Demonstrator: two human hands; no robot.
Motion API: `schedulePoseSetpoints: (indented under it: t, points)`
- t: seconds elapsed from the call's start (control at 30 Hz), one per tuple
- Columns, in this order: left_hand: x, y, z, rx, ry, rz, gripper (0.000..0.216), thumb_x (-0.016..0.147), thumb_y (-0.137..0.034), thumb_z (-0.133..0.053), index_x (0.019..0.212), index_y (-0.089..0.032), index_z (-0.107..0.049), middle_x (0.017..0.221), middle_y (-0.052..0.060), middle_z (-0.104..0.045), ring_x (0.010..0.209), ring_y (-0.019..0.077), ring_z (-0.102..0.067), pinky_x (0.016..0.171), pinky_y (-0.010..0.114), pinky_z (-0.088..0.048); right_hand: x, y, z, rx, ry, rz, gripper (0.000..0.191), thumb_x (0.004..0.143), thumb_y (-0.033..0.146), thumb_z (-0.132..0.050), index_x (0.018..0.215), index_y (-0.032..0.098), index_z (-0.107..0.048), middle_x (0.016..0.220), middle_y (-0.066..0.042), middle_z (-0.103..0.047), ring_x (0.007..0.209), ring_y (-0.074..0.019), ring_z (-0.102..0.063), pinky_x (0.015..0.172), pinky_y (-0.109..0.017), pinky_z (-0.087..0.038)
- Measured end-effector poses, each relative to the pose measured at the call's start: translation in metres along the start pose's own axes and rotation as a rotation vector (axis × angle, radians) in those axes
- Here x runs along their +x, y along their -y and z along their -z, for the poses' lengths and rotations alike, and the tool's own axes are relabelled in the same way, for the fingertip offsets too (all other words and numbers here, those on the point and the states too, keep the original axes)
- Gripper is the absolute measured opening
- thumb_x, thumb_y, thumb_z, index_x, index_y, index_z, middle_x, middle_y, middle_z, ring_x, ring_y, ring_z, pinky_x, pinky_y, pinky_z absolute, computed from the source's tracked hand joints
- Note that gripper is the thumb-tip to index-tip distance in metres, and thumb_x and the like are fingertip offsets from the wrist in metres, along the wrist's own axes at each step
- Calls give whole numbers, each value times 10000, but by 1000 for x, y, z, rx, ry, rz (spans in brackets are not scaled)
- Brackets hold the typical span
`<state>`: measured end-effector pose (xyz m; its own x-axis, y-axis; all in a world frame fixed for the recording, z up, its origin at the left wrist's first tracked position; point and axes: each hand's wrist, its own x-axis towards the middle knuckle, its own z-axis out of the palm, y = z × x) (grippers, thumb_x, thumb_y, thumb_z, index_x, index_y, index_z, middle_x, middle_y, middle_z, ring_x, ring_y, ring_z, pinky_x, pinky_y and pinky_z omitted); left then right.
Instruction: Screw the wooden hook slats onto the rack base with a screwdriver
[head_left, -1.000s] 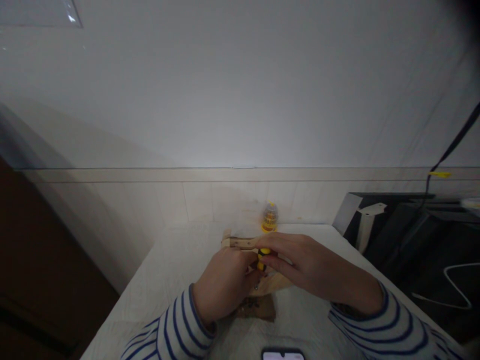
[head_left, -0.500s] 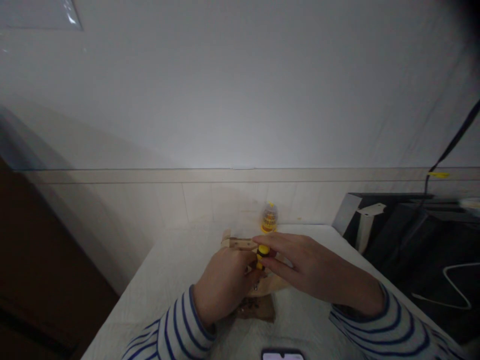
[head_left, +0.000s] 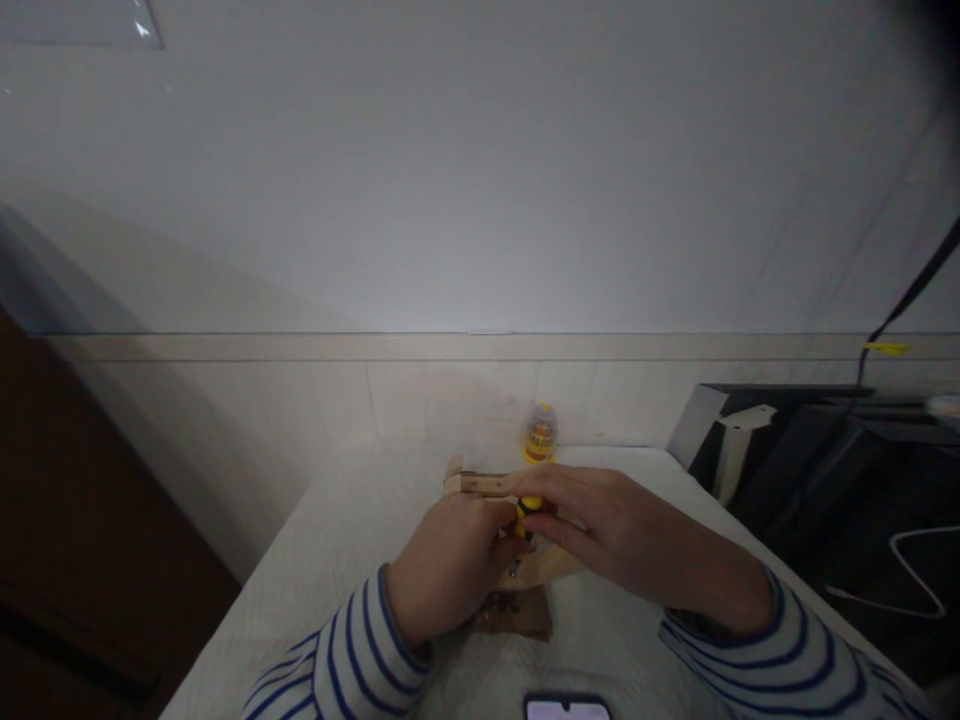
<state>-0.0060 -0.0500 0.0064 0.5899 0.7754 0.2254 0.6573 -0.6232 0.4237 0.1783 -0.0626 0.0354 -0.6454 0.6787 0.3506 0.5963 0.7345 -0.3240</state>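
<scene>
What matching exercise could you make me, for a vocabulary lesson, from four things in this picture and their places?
Things:
1. Yellow-and-black handle
2. Phone
3. Clear-topped container with a yellow base
4. Pale bracket-like piece

Places:
A. At the far end of the table
B. Off the table's right side
C. Held in the fingers of the right hand
D. Cut off by the bottom edge of the picture

Pairs: 1-C, 2-D, 3-A, 4-B
</scene>
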Motion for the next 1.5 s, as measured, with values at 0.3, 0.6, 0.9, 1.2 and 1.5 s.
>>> schedulePoseSetpoints:
  t: [0.3, 0.6, 0.9, 1.2, 1.5]
  points:
    - [2, -2, 2, 16, 18, 27, 94, 812, -213, -557, 813, -192, -648, 800, 20, -680, 716, 172, -616, 608, 252, -410, 0, -1, -1, 10, -2, -7, 298, 884, 212, -505, 1182, 207, -526, 1044, -48, -643, 955, -178, -584, 828, -328, -455]
    - [2, -1, 2, 61, 14, 49, 130, 821, -266, -570, 769, -191, -663, 746, 15, -676, 663, 160, -606, 566, 239, -389, -1, 2, 2, -56, 19, -24, 310, 884, 241, -507, 1189, 185, -512, 1059, -68, -641, 949, -193, -594, 823, -353, -468]
    - [2, -2, 4, 56, 49, 40, 123, 828, -236, -551, 828, -193, -667, 806, 26, -684, 742, 173, -623, 632, 254, -426, -2, 4, 1, -95, 16, -9, 335, 898, 205, -457, 1230, 213, -499, 1024, -59, -645, 944, -196, -603, 823, -379, -485]
    - [2, -2, 6, -31, 54, -11, 121, 822, -189, -544, 822, -178, -665, 822, 21, -682, 734, 148, -610, 631, 224, -419, 0, 4, 1, -67, 23, -30, 288, 893, 196, -478, 1178, 196, -520, 1026, -68, -640, 949, -193, -597, 829, -375, -482]
    - [-12, 29, 63, -49, 172, 140, 237, 809, -370, -561, 937, -212, -682, 838, 1, -682, 750, 155, -608, 641, 222, -416, -2, 5, -1, -127, 12, -45, 201, 893, 204, -466, 1072, 184, -557, 1012, -60, -646, 924, -192, -608, 800, -367, -499]
